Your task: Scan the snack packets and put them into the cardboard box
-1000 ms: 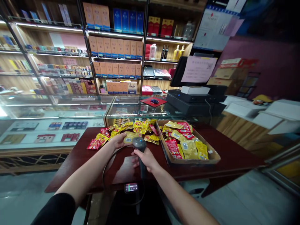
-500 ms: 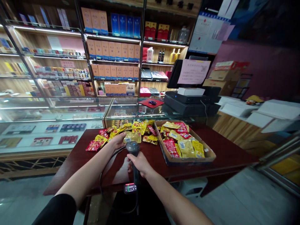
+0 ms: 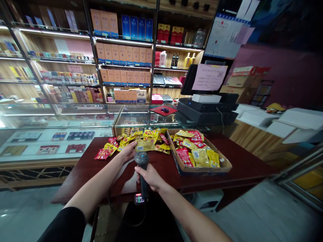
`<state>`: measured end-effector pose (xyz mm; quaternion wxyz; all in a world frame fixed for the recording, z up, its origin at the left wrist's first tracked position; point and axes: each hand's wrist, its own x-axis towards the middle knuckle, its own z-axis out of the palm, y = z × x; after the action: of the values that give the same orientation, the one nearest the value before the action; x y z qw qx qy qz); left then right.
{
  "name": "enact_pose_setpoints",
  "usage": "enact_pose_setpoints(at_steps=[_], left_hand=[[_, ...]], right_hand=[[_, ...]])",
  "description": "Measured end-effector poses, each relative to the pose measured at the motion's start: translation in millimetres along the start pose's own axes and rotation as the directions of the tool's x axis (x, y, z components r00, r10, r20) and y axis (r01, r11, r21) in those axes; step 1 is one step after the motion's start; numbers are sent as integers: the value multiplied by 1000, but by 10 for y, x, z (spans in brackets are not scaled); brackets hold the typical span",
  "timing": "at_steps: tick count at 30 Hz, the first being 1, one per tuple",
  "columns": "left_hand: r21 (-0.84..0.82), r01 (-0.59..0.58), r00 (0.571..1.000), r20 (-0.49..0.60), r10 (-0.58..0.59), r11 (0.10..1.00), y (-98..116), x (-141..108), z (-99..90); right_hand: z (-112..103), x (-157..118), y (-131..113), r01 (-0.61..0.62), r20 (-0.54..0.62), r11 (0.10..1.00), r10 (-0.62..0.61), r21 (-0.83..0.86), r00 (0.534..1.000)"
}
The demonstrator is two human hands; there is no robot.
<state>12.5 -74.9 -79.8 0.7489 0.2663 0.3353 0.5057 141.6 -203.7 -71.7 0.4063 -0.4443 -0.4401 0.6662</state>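
Observation:
My left hand (image 3: 129, 151) grips the left end of a gold snack packet (image 3: 145, 145), its barcode side turned toward me. My right hand (image 3: 149, 176) is wrapped round the handle of a black barcode scanner (image 3: 142, 161), whose head is just below and in front of the packet, apart from it. Behind the packet spreads a loose heap of yellow and red snack packets (image 3: 126, 138). To the right stands an open cardboard box (image 3: 178, 165) holding several more red, yellow and gold packets (image 3: 201, 158).
The dark red table (image 3: 161, 174) carries the packets and the box. Beyond it runs a glass display counter (image 3: 101, 116) with a mouse (image 3: 165, 110) on a red pad and a monitor (image 3: 189, 80). A lit phone-like screen (image 3: 139, 198) shows below the scanner. A white stool (image 3: 208, 200) stands under the table.
The gold packet has shifted slightly right and up, and more of it shows above the scanner. The scanner stays in my right hand. The whole view has moved a little.

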Motion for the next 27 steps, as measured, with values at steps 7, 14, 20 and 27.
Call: enact_pose_setpoints(at_steps=[7, 14, 20, 27], left_hand=[[-13, 3, 1000, 27, -2, 1000, -29, -44, -37], [-11, -3, 999, 42, 4, 1000, -16, -59, -12], [-6, 6, 999, 39, -6, 1000, -9, -72, 22], [59, -5, 1000, 22, 4, 998, -17, -60, 36]], right_hand=[[7, -26, 75, 49, 11, 999, -49, 8, 999], [0, -19, 57, 63, 3, 998, -63, 18, 998], [3, -37, 30, 46, -6, 999, -46, 27, 999], [-22, -42, 40, 60, -15, 998, -60, 36, 998]])
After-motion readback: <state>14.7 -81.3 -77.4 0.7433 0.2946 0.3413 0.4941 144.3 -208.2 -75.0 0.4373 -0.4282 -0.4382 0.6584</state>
